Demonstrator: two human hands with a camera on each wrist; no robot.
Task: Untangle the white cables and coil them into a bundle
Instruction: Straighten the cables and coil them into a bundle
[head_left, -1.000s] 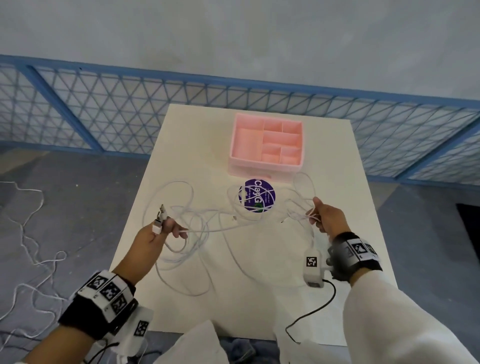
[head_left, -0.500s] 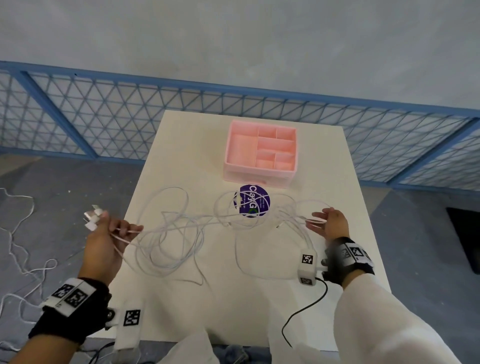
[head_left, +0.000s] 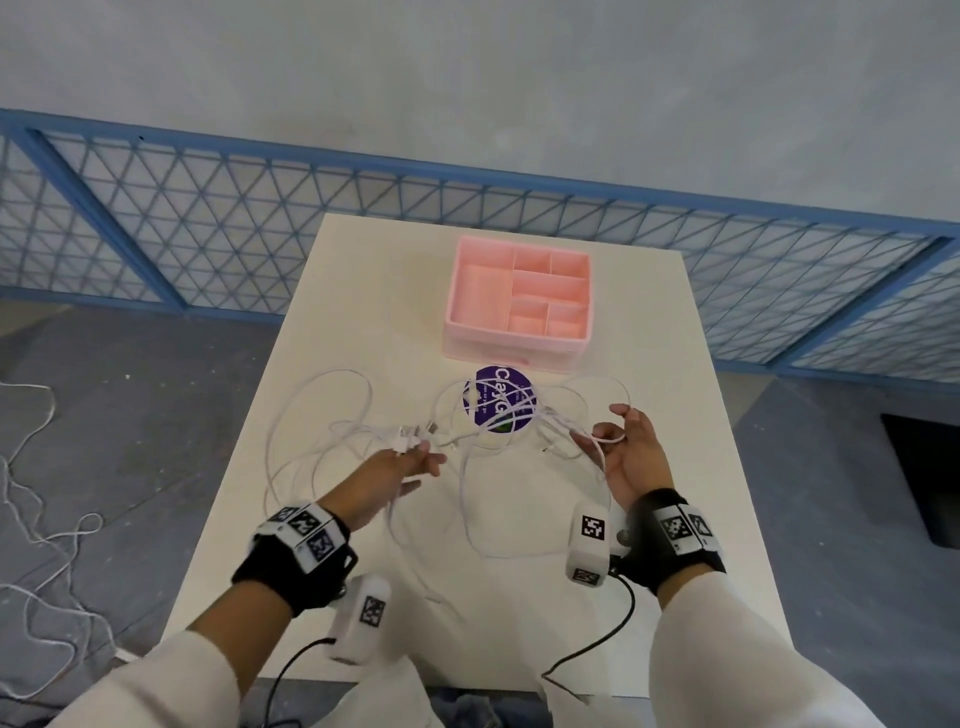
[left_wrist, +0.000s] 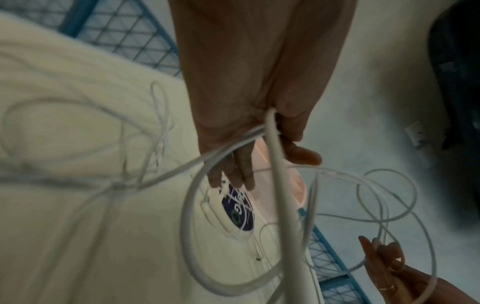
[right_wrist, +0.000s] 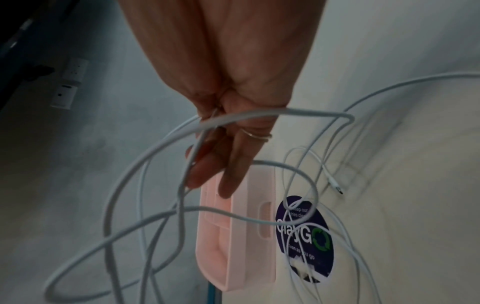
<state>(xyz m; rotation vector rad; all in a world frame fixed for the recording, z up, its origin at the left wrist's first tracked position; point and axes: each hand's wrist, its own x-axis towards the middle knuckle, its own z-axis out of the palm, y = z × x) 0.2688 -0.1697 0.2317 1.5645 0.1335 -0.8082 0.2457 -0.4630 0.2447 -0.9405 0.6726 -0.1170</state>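
Observation:
Tangled white cables (head_left: 374, 430) spread in loops over the white table (head_left: 649, 322). My left hand (head_left: 421, 460) is above the table's middle and holds a cable with its white plug ends (head_left: 408, 441) at the fingertips. In the left wrist view a thick strand (left_wrist: 272, 148) runs out between the thumb and the fingers of my left hand (left_wrist: 272, 170). My right hand (head_left: 615, 431), just right of the tangle, pinches a cable loop. In the right wrist view that loop (right_wrist: 259, 112) hangs from the finger bases of my right hand (right_wrist: 215, 174). Both hands are lifted off the table.
A pink compartment box (head_left: 514, 345) stands at the far middle of the table, with a round purple sticker (head_left: 491, 410) in front of it under the cables. More white cord lies on the floor (head_left: 31, 467) to the left. A blue mesh fence (head_left: 208, 223) runs behind.
My left hand has swung from beyond the table's left edge to its middle, carrying the plug ends toward the right hand. The right hand has stayed by the sticker, still holding its loop.

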